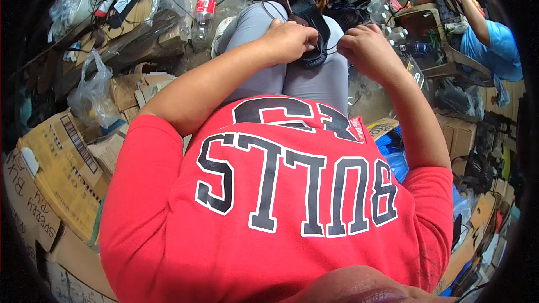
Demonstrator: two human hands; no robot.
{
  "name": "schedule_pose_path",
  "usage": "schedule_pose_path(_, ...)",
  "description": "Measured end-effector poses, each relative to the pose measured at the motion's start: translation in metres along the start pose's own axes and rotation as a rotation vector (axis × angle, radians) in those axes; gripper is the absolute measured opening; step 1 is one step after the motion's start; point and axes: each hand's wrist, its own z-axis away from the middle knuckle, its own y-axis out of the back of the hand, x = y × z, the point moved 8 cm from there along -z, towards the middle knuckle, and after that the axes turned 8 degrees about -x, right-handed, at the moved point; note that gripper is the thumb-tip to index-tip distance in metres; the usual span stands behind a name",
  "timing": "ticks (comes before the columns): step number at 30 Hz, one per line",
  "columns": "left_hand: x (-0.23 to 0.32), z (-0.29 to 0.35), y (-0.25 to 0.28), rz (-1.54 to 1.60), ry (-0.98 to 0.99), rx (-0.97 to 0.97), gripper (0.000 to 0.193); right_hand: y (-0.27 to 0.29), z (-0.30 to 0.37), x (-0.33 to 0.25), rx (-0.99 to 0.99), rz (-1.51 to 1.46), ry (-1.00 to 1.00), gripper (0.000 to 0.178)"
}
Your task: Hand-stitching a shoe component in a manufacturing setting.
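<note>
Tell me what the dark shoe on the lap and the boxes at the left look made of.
Shoe: seemingly leather or imitation, dark matte upper with brown edging; both hands work it. Boxes: corrugated cardboard, dull tan, creased and torn at edges.

The floor (370, 104) is crowded. To the left lie flattened cardboard boxes (62, 174), a clear plastic bag (92, 92) and a plastic bottle (203, 14) with a red label, standing upright. To the right stand more boxes (457, 134), a brown plastic stool (429, 39) and some blue plastic (393, 154).
</note>
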Motion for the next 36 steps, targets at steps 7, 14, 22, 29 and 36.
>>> schedule_pose_path(7, 0.018, 0.007, 0.004, -0.191, -0.137, 0.057, 0.011, -0.019, -0.01, -0.015, -0.084, 0.126, 0.014, 0.008)
schedule_pose_path(14, -0.004, 0.054, 0.022, -0.446, -0.237, 0.192, 0.014, -0.045, 0.01, 0.02, 0.031, -0.023, 0.047, 0.011)
schedule_pose_path(22, -0.04, 0.111, 0.118, 0.69, -0.06, 0.403, 0.009, -0.058, 0.063, 0.126, 0.227, -1.301, -0.406, 0.02)
schedule_pose_path(29, 0.076, 0.059, 0.053, 1.306, -0.491, -0.232, 0.024, 0.003, -0.015, 0.003, 0.207, -2.055, 0.459, 0.025)
schedule_pose_path(36, -0.047, 0.155, 0.145, -0.192, 0.13, 0.297, 0.013, -0.098, 0.088, 0.088, 0.048, -0.907, -0.411, 0.022)
